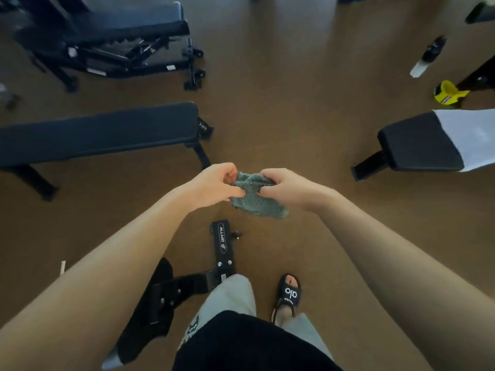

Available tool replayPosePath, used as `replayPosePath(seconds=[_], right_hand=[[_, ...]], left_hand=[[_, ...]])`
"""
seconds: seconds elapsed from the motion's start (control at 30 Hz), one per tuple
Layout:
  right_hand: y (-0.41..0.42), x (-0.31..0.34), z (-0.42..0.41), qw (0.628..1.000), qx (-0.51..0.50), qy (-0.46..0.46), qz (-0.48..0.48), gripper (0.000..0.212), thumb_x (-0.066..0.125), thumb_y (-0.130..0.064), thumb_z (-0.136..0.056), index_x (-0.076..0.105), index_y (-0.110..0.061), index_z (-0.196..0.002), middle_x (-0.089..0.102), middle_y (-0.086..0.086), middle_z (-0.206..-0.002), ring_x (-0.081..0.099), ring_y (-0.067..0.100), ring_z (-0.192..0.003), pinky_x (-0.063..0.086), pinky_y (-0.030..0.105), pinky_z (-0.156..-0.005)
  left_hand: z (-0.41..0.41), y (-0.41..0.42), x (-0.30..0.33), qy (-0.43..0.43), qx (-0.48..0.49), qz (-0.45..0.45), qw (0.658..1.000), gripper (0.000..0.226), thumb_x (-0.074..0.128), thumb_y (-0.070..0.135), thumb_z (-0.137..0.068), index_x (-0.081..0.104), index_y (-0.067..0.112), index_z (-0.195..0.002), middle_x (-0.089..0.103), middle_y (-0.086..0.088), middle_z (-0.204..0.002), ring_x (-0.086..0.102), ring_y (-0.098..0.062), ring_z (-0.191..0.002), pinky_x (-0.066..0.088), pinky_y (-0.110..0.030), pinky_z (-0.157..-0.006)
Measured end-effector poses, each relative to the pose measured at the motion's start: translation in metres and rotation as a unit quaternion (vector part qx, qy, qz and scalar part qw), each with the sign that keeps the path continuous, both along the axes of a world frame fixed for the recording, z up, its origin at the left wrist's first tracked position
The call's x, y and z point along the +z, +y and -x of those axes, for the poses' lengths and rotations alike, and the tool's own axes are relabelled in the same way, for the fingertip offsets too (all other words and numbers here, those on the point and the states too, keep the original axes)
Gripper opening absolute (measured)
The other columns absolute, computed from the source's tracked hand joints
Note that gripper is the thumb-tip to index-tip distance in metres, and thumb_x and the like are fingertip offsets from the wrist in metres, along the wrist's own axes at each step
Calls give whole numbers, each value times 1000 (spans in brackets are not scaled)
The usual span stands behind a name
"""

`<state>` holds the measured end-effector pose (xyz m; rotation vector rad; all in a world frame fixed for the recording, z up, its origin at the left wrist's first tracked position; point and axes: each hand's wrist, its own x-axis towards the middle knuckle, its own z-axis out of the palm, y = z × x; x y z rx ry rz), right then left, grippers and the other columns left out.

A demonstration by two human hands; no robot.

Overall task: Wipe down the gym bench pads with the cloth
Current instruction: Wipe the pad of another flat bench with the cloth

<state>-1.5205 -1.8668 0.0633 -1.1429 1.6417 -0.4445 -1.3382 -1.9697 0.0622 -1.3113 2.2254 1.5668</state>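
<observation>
Cloth [256, 194] is bunched up between both hands in mid-air over the brown floor [294, 103], left hand [214, 186] pinching its left edge and right hand [284, 186] gripping the right side with curled fingers. Flat bench [99, 133] sits just off to the left, pad untouched, with an adjustable bench [120, 22] behind it. Another bench [420, 145] on the right has a white towel [471, 137] draped over it. Down low there's a black sandal [289, 293] on one foot, beside a bench base [222, 245].
</observation>
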Motion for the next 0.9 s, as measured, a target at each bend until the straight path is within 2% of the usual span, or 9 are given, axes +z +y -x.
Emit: replayPosePath(seconds=[0.13, 0.27, 0.37, 0.5, 0.6, 0.67, 0.77, 0.83, 0.9], right_hand=[[-44, 3, 28, 1000, 17, -11, -5, 16, 60, -12, -95, 64, -15, -111, 69, 5, -107, 65, 17, -92, 52, 32, -75], [-102, -8, 37, 998, 21, -49, -15, 19, 67, -11, -91, 69, -20, -108, 72, 3, -109, 68, 20, -104, 57, 40, -91], [-155, -22, 37, 998, 29, -48, -11, 16, 68, -12, -90, 73, -19, -104, 75, 5, -105, 70, 24, -104, 56, 42, -93], [-231, -42, 38, 998, 60, -15, -15, 12, 61, -15, -97, 72, -12, -101, 70, 1, -93, 63, 19, -87, 49, 34, -78], [-294, -53, 39, 996, 80, 4, -31, 14, 58, -19, -100, 72, -15, -100, 69, -4, -88, 62, 14, -80, 48, 28, -69], [-331, -58, 35, 994, 101, 19, -40, 15, 57, -19, -101, 71, -16, -99, 66, -6, -84, 59, 11, -75, 44, 25, -63], [-387, -61, 24, 989, 132, 35, -48, 15, 56, -20, -102, 70, -18, -95, 60, -10, -73, 52, 6, -63, 37, 17, -51], [-425, -64, 15, 986, 153, 37, -60, 18, 56, -19, -102, 66, -19, -87, 54, -8, -68, 46, 9, -58, 33, 19, -49], [-462, -72, 5, 984, 165, 27, -67, 17, 56, -18, -101, 66, -15, -88, 55, -3, -71, 46, 12, -61, 34, 25, -54]], left_hand=[[17, -27, 1, 22, 66, -4, 998, 14, 70, 8, -95, 58, 15, -100, 67, -11, -117, 70, -26, -108, 64, -40, -85], [17, -66, -11, 13, 108, 52, 993, 14, 69, 22, -97, 57, 21, -103, 66, -4, -114, 66, -25, -105, 61, -50, -88], [17, -104, -21, 12, 152, 71, 986, 14, 67, 25, -98, 53, 23, -99, 66, -4, -103, 64, -24, -95, 59, -44, -81], [18, -179, -43, 11, 166, 51, 985, 15, 66, 30, -100, 52, 23, -100, 72, -3, -102, 67, -26, -92, 52, -35, -74], [14, -237, -59, 9, 189, 41, 981, 21, 67, 32, -99, 53, 18, -103, 71, -2, -98, 66, -20, -85, 52, -33, -69], [7, -265, -64, 10, 211, 33, 977, 23, 68, 35, -98, 54, 21, -110, 71, 0, -98, 68, -16, -88, 56, -33, -74], [-4, -306, -68, 7, 224, 21, 974, 27, 64, 35, -100, 59, 30, -126, 71, 3, -106, 70, -15, -94, 60, -40, -84], [-12, -333, -72, -14, 238, 33, 971, 16, 62, 34, -101, 65, 29, -115, 72, 1, -100, 70, -21, -92, 59, -46, -85], [-18, -362, -79, -39, 261, 45, 964, 11, 62, 35, -101, 65, 26, -106, 71, -2, -98, 68, -24, -93, 54, -40, -81]])
